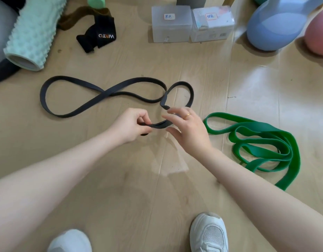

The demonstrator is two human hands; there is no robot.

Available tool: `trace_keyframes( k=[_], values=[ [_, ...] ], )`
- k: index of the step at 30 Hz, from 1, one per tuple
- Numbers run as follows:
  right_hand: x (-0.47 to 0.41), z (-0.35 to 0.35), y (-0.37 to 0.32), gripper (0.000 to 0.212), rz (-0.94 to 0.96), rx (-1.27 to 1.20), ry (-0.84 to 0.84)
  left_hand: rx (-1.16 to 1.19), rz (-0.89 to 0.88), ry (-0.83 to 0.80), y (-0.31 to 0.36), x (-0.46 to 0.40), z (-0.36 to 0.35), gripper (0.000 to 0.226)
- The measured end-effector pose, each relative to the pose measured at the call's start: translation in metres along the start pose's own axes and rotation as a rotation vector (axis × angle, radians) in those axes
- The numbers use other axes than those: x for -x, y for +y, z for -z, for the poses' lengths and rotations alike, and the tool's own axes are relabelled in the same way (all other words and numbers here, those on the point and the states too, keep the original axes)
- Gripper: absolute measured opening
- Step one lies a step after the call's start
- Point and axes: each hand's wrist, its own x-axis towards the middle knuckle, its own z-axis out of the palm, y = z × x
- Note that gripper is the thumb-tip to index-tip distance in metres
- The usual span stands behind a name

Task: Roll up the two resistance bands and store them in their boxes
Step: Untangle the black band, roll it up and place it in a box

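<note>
At centre, the left hand (pixel 132 124) pinches one end of the black band (pixel 69 96) between thumb and fingers, likely as the core of a roll. Just at its 3 o'clock, the right hand (pixel 186 128) hovers with fingers spread, touching the strap to feed it in. Most of the band trails across the floor (pixel 157 188) toward 10 o'clock. Unrolled, the green band (pixel 262 148) waits at 4 o'clock; both boxes (pixel 171 24) stand shut at 12.

The floor (pixel 175 188) looks like pale wood-grain laminate with a soft sheen; the black band (pixel 75 99) is matt rubber; the green band (pixel 266 135) is smoother rubber, faintly glossy; both boxes (pixel 171 24) are frosted translucent plastic; the foam roller (pixel 33 31) is knobbly.
</note>
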Motion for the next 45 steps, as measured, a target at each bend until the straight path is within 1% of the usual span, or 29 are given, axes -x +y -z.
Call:
trace_keyframes(
  k=[1,3,4,6,8,11,13,15,16,18,20,23,25,28,31,33,36,40,42,43,45],
  values=[
    [-0.014,0.003,-0.002,0.024,0.097,0.018,-0.014,-0.038,-0.029,-0.001,0.003,0.003,0.012,0.018],
    [-0.041,0.011,-0.018,0.026,0.215,0.027,-0.154,-0.074,-0.070,0.022,0.011,0.010,0.035,0.015],
    [-0.053,0.015,-0.028,0.025,0.221,0.037,-0.226,-0.065,-0.089,0.052,0.014,0.013,0.047,0.015],
    [-0.069,0.024,-0.047,0.022,0.138,0.039,-0.302,0.017,-0.097,0.142,0.019,0.018,0.070,0.019],
    [-0.078,0.029,-0.063,0.027,0.090,-0.039,-0.235,0.151,-0.101,0.236,0.021,0.024,0.089,0.021],
    [-0.084,0.027,-0.084,0.021,0.011,-0.146,-0.042,0.369,-0.118,0.304,0.020,0.032,0.098,0.022],
    [-0.086,0.019,-0.092,0.017,-0.026,-0.112,0.057,0.544,-0.117,0.329,0.014,0.036,0.094,0.022],
    [-0.084,0.010,-0.093,0.015,-0.020,-0.049,0.093,0.669,-0.102,0.352,0.005,0.037,0.086,0.021],
    [-0.082,0.006,-0.094,0.014,-0.026,-0.058,0.091,0.704,-0.099,0.355,0.001,0.037,0.082,0.021],
    [-0.074,-0.002,-0.097,0.009,-0.094,-0.194,0.055,0.775,-0.089,0.361,-0.005,0.037,0.073,0.020],
    [-0.066,-0.012,-0.102,0.011,-0.210,-0.379,0.020,0.887,-0.056,0.381,-0.012,0.038,0.066,0.018],
    [-0.057,-0.024,-0.113,0.011,-0.392,-0.614,-0.024,1.065,0.032,0.404,-0.022,0.040,0.060,0.013],
    [-0.056,-0.029,-0.119,0.012,-0.481,-0.759,-0.045,1.139,0.091,0.425,-0.026,0.039,0.058,0.012],
    [-0.059,-0.032,-0.126,0.014,-0.582,-0.883,-0.018,1.245,0.142,0.452,-0.024,0.039,0.056,0.012],
    [-0.057,-0.035,-0.131,0.010,-0.640,-0.983,0.015,1.331,0.204,0.459,-0.022,0.039,0.054,0.013],
    [-0.054,-0.037,-0.132,0.008,-0.655,-1.046,0.017,1.326,0.216,0.446,-0.023,0.039,0.053,0.013],
    [-0.053,-0.037,-0.135,0.011,-0.687,-1.101,0.051,1.219,0.249,0.436,-0.024,0.040,0.051,0.015],
    [-0.054,-0.038,-0.138,0.017,-0.697,-1.071,0.062,1.246,0.300,0.417,-0.022,0.042,0.046,0.015],
    [-0.056,-0.034,-0.133,0.020,-0.639,-0.990,0.019,1.216,0.299,0.397,-0.025,0.042,0.044,0.014],
    [-0.056,-0.030,-0.127,0.021,-0.601,-0.937,-0.019,1.158,0.286,0.374,-0.027,0.042,0.046,0.013],
    [-0.056,-0.021,-0.112,0.021,-0.529,-0.844,-0.121,0.956,0.227,0.269,-0.034,0.044,0.052,0.013]
  ],
)
